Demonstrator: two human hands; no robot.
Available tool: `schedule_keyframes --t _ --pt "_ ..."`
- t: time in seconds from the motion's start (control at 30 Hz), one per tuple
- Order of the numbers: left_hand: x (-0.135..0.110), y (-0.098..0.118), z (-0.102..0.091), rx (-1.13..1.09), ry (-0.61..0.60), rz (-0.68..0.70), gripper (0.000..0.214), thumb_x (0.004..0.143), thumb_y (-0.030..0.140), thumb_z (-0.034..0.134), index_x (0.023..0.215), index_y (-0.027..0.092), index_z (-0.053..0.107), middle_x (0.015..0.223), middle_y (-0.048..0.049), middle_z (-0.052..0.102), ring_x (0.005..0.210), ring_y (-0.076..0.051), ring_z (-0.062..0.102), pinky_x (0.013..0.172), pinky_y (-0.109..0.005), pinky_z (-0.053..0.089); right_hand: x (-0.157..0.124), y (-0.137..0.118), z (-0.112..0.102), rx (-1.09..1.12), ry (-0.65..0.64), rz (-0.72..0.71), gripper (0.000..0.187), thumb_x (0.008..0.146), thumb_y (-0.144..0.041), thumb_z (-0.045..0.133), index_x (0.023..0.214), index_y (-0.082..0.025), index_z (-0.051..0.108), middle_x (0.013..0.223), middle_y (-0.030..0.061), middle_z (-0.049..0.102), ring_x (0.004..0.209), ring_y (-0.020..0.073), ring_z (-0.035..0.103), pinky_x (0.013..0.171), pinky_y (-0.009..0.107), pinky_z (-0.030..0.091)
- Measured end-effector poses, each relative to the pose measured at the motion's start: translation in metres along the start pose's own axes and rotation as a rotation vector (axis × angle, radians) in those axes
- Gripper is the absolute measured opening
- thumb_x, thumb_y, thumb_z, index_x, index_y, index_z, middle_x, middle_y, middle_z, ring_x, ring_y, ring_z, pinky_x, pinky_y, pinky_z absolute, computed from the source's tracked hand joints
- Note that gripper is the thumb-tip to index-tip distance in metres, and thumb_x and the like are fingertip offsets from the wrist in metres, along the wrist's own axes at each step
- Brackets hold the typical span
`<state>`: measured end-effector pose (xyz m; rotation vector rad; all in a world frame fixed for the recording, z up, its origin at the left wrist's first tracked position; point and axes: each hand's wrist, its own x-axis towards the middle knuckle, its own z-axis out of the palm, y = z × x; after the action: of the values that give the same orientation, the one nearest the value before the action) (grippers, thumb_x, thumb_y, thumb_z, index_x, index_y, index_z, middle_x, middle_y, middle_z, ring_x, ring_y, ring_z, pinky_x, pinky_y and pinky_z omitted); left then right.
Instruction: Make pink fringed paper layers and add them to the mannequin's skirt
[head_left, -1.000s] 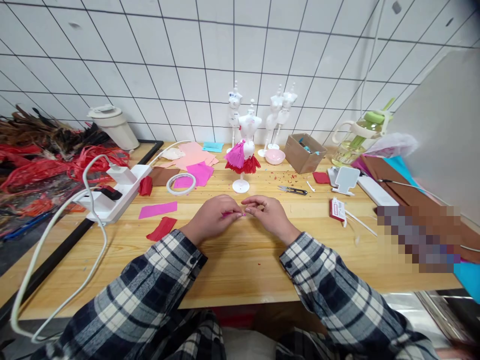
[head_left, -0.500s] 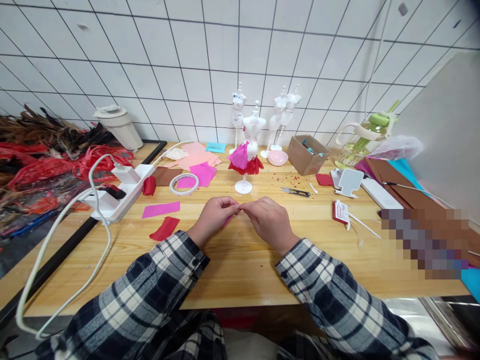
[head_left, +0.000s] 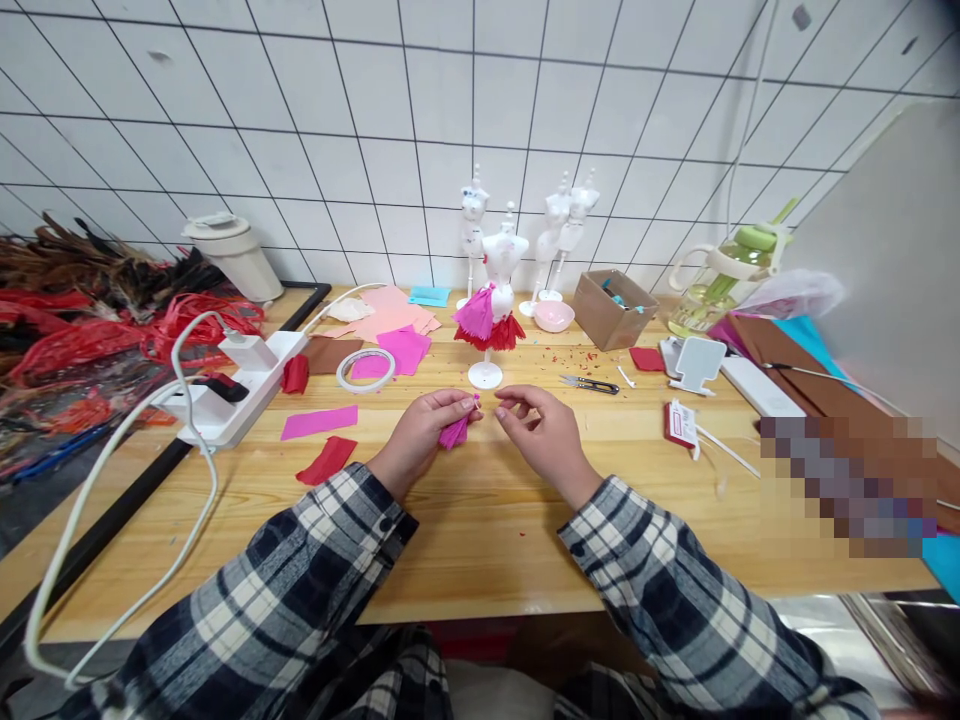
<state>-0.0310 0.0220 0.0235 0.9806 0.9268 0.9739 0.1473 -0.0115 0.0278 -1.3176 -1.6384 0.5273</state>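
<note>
Near the middle of the table, my left hand (head_left: 421, 437) pinches a gathered piece of magenta crepe paper (head_left: 454, 433) between thumb and forefinger. Its pleated end fans downward below the fingers, and a small tuft pokes out on top. A short gap to the right, my right hand (head_left: 544, 432) has its fingers loosely bent and apart, with nothing visible in them. Just beyond both hands stands a small white dress form (head_left: 504, 252) on a round base, wearing a red frilled skirt (head_left: 510, 333) with a magenta pleated piece (head_left: 475, 312) over its left side.
A magenta strip (head_left: 319, 422), a red piece (head_left: 326, 460) and a tape roll (head_left: 366, 370) lie to the left, near a white power strip (head_left: 247, 390). Thread snips (head_left: 591, 384) lie right of the dress form. Behind are a pink bowl (head_left: 553, 316) and a cardboard box (head_left: 613, 312).
My right hand has come away from the left, its fingers parting. The gathered magenta paper, mostly hidden before, now shows in my left hand.
</note>
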Motion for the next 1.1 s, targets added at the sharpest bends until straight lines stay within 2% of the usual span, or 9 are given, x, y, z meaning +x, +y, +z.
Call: schedule_keyframes --t 0.1,0.23,0.4,0.57,0.7,0.87,0.97,1.03,1.1 --pt "-0.001 -0.004 0.0 0.083 -0.082 -0.026 0.029 0.069 0.04 0.08 0.081 0.014 0.071 0.063 -0.0007 0.065 0.047 -0.007 0.049 0.044 -0.021 0.032 0.003 0.002 0.001 0.118 -0.088 0.039 0.022 0.081 -0.033 0.069 0.096 -0.018 0.075 0.086 0.0051 0.07 0.068 0.0133 0.059 0.061 0.025 0.05" --pt "-0.004 -0.005 0.002 0.161 -0.153 -0.054 0.032 0.071 0.044 0.077 0.079 0.013 0.071 0.06 -0.0001 0.061 0.047 -0.008 0.047 0.045 -0.022 0.032 0.004 0.002 0.0 0.099 -0.111 0.043 0.018 0.079 -0.032 0.073 0.089 -0.019 0.077 0.077 0.003 0.067 0.062 0.0117 0.055 0.058 0.024 0.047" --pt "-0.004 -0.004 0.0 0.223 -0.166 -0.041 0.032 0.071 0.043 0.077 0.078 0.013 0.07 0.057 0.0006 0.057 0.044 -0.006 0.04 0.043 -0.021 0.027 0.004 0.005 -0.002 0.029 -0.113 -0.029 0.012 0.08 -0.03 0.073 0.084 -0.02 0.077 0.074 0.0024 0.067 0.063 0.0124 0.055 0.06 0.025 0.046" --pt "-0.002 0.0 -0.006 0.193 -0.197 -0.062 0.036 0.071 0.043 0.075 0.089 0.011 0.073 0.076 -0.0076 0.07 0.057 -0.013 0.054 0.052 -0.024 0.039 0.004 0.008 -0.003 -0.013 -0.09 -0.077 0.012 0.083 -0.029 0.071 0.081 -0.019 0.075 0.074 0.0024 0.066 0.063 0.0123 0.055 0.06 0.024 0.044" --pt "-0.003 0.007 -0.007 0.375 -0.226 0.012 0.041 0.073 0.048 0.073 0.092 0.012 0.073 0.06 -0.0005 0.061 0.05 -0.011 0.049 0.049 -0.023 0.037 0.005 0.008 -0.002 0.022 -0.1 -0.032 0.012 0.081 -0.03 0.072 0.079 -0.019 0.075 0.073 0.0026 0.067 0.062 0.0126 0.055 0.059 0.025 0.044" --pt "-0.005 0.014 -0.004 0.46 -0.163 0.046 0.041 0.068 0.05 0.076 0.08 0.012 0.072 0.06 -0.0007 0.061 0.052 -0.011 0.049 0.051 -0.024 0.038 0.004 0.009 -0.001 0.069 -0.072 -0.021 0.016 0.085 -0.033 0.068 0.08 -0.02 0.076 0.075 0.0044 0.069 0.069 0.015 0.06 0.064 0.027 0.047" --pt "-0.005 0.014 -0.004 0.469 -0.125 0.044 0.041 0.069 0.052 0.074 0.079 0.012 0.071 0.06 0.0 0.061 0.052 -0.01 0.047 0.052 -0.023 0.037 0.003 0.009 -0.003 0.043 -0.05 -0.026 0.022 0.09 -0.034 0.06 0.099 -0.02 0.075 0.085 0.0049 0.071 0.071 0.0145 0.061 0.067 0.027 0.048" --pt "-0.004 0.014 -0.005 0.48 -0.095 0.063 0.042 0.068 0.052 0.075 0.08 0.012 0.071 0.063 -0.0006 0.063 0.054 -0.011 0.048 0.053 -0.023 0.037 0.003 0.007 -0.004 0.046 -0.038 0.01 0.036 0.09 -0.036 0.06 0.122 -0.021 0.066 0.093 0.0041 0.07 0.062 0.0115 0.058 0.063 0.026 0.048" --pt "-0.004 0.013 -0.005 0.498 -0.075 0.093 0.041 0.068 0.051 0.075 0.081 0.012 0.072 0.068 -0.0021 0.066 0.058 -0.012 0.051 0.056 -0.023 0.039 0.002 0.005 -0.005 0.043 -0.048 -0.002 0.05 0.086 -0.04 0.065 0.131 -0.021 0.059 0.098 0.0039 0.068 0.055 0.0087 0.052 0.059 0.025 0.047"
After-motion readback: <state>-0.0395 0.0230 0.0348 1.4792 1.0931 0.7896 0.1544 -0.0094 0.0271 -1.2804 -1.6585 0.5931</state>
